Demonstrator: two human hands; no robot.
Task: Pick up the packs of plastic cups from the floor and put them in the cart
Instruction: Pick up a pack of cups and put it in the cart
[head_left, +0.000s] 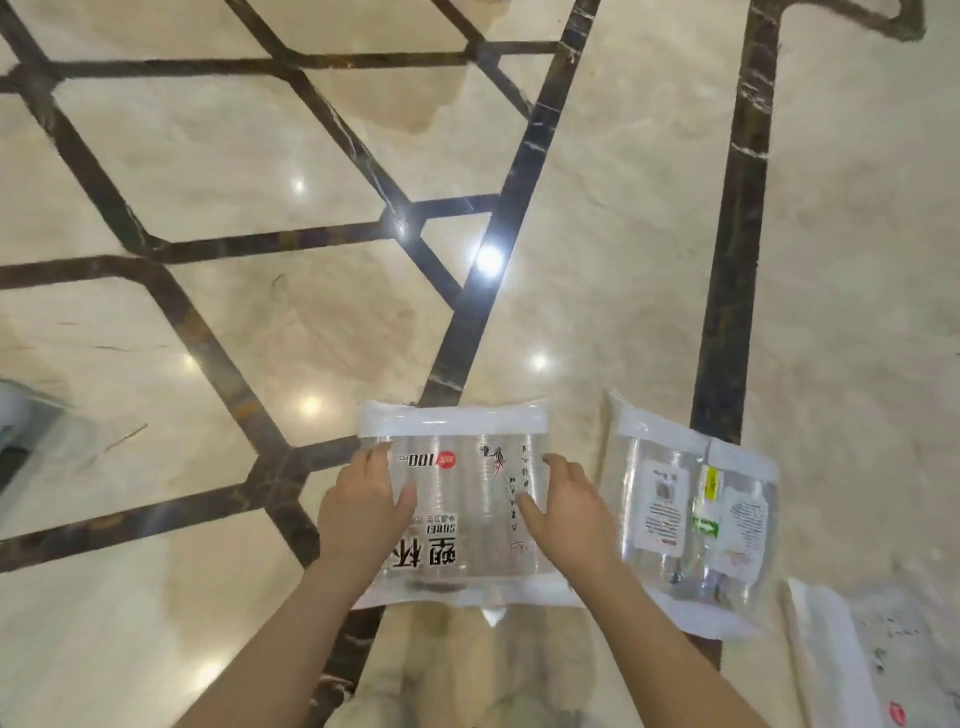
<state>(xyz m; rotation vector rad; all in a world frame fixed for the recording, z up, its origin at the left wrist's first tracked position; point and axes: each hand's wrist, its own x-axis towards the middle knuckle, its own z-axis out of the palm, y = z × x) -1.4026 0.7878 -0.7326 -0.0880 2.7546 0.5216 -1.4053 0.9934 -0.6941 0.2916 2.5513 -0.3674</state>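
Bare and gripping, the left hand (363, 501) is clasping the left edge of a clear plastic pack of stacked transparent cups with black and red print (457, 499), thumb lying over the top face. Opposite it, the right hand (563, 506) is clasping the pack's right edge in the same way, so the pack is sitting crosswise between both hands, its print upside down to the camera. Whether it is touching the floor cannot be told. Just to the right, a second clear pack of cups with white and green labels (691, 525) is lying flat on the glossy beige marble floor with dark inlaid bands (260, 171). Part of a third clear wrapped pack (852, 660) is showing at the lower right corner.
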